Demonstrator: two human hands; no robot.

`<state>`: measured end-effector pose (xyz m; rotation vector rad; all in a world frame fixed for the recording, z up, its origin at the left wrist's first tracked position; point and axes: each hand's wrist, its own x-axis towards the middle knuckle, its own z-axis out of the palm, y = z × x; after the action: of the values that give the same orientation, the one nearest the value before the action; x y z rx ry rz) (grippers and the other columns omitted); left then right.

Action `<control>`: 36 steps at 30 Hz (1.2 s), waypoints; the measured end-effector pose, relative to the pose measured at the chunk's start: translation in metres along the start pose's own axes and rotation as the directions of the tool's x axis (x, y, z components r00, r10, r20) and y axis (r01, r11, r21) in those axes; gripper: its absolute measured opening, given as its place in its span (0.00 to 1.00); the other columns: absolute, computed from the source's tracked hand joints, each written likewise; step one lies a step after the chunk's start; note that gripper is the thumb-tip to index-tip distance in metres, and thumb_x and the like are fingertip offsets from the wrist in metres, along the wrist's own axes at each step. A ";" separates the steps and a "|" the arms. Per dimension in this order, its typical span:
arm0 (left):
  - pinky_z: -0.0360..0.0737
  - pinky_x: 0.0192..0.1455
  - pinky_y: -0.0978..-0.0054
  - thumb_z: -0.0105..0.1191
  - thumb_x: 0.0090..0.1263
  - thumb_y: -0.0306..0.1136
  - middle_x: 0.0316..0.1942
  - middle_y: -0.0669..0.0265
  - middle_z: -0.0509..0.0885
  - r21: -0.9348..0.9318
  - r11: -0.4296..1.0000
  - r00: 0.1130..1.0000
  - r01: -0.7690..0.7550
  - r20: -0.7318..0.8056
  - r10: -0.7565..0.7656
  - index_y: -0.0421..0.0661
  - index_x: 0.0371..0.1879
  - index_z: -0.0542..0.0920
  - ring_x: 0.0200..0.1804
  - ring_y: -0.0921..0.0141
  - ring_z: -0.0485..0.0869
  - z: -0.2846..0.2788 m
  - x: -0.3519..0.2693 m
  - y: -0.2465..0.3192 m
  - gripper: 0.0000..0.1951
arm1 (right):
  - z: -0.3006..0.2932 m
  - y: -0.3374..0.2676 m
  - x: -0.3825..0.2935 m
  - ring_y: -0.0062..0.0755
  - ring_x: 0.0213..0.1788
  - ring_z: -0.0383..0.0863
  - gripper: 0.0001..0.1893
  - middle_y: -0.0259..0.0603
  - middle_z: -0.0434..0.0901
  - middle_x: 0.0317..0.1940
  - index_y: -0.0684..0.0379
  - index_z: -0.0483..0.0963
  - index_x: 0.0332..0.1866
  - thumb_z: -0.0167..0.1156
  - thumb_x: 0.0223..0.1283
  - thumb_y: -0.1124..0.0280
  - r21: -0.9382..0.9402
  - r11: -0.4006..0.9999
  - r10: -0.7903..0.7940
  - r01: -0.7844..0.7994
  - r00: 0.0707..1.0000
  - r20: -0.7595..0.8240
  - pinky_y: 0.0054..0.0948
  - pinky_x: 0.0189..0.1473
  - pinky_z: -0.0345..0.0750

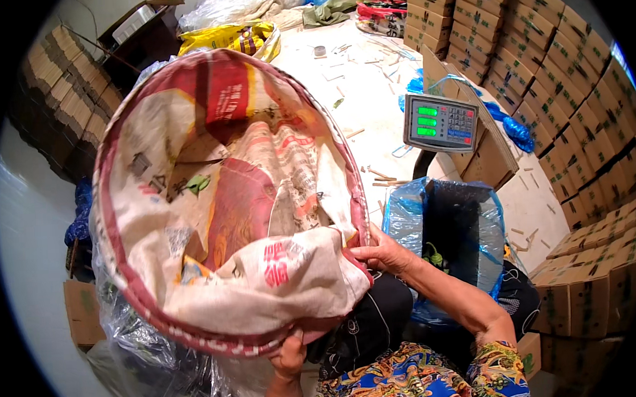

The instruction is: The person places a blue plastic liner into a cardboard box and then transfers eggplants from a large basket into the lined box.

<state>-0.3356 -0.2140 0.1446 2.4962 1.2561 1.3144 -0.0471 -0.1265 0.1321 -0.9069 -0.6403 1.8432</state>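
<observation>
A large woven plastic sack (248, 302) with a round, reddish hooped rim is tilted in front of me, its mouth facing up toward me. My left hand (289, 355) grips the rim at its near edge, thumb on top. On the right side of the rim, my right hand (382, 252) pinches the sack's fabric. A green leaf (197, 184) and small dark scraps lie inside on the stained lining. Just right of my right forearm stands a dark container lined with blue plastic film (403, 203). A green vegetable or stem (433, 256) shows inside it.
A digital scale display (441, 122) with lit green digits rises beyond the lined container. Stacked cardboard boxes (575, 107) line the right side. Flattened cartons (65, 82) are piled at left. Clear plastic bagging (160, 359) lies below the sack. A yellow sack (226, 37) sits behind.
</observation>
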 end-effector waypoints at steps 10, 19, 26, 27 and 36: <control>0.67 0.67 0.57 0.59 0.57 0.32 0.63 0.57 0.70 -0.779 -0.020 0.428 0.627 0.366 -0.827 0.38 0.63 0.68 0.62 0.58 0.70 0.022 -0.010 -0.026 0.32 | 0.043 -0.049 -0.014 0.31 0.64 0.69 0.50 0.42 0.67 0.64 0.59 0.44 0.76 0.69 0.51 0.75 -0.002 0.986 -0.166 0.169 0.969 0.185 0.31 0.67 0.66; 0.65 0.68 0.49 0.70 0.53 0.47 0.65 0.58 0.67 -0.804 0.119 0.685 0.583 0.408 -0.604 0.42 0.67 0.63 0.66 0.56 0.66 0.057 0.402 -0.225 0.44 | 0.108 -0.199 0.083 0.36 0.68 0.65 0.41 0.51 0.60 0.71 0.57 0.42 0.78 0.56 0.64 0.76 -0.204 0.658 -0.658 0.725 0.686 0.312 0.34 0.67 0.66; 0.79 0.32 0.74 0.55 0.70 0.32 0.33 0.65 0.82 -0.774 0.486 0.898 0.405 0.235 -0.373 0.45 0.53 0.71 0.31 0.71 0.81 0.147 0.440 -0.235 0.15 | 0.061 -0.111 0.042 0.34 0.54 0.81 0.18 0.49 0.73 0.64 0.58 0.77 0.57 0.62 0.60 0.77 -0.756 0.451 -0.227 0.474 0.880 0.417 0.28 0.48 0.82; 0.77 0.27 0.78 0.63 0.65 0.30 0.30 0.65 0.82 -0.802 0.372 0.855 0.467 0.303 -0.421 0.41 0.58 0.64 0.27 0.76 0.80 0.167 0.398 -0.241 0.26 | 0.045 -0.094 0.041 0.32 0.51 0.82 0.18 0.47 0.75 0.61 0.60 0.76 0.58 0.61 0.61 0.77 -0.750 0.511 -0.254 0.420 0.907 0.335 0.28 0.49 0.82; 0.80 0.52 0.64 0.59 0.55 0.30 0.46 0.50 0.84 0.018 0.479 0.479 0.878 -0.023 -0.878 0.38 0.53 0.79 0.48 0.56 0.84 0.160 -0.075 -0.283 0.23 | -0.026 -0.036 -0.006 0.26 0.42 0.82 0.14 0.40 0.84 0.43 0.66 0.78 0.52 0.58 0.64 0.71 -0.789 0.612 -0.126 -0.049 0.979 -0.158 0.24 0.44 0.78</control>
<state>-0.4249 -0.0276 -0.1168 1.3375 2.1160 0.9667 -0.0060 -0.1158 0.1455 -1.6142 -1.3947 1.3527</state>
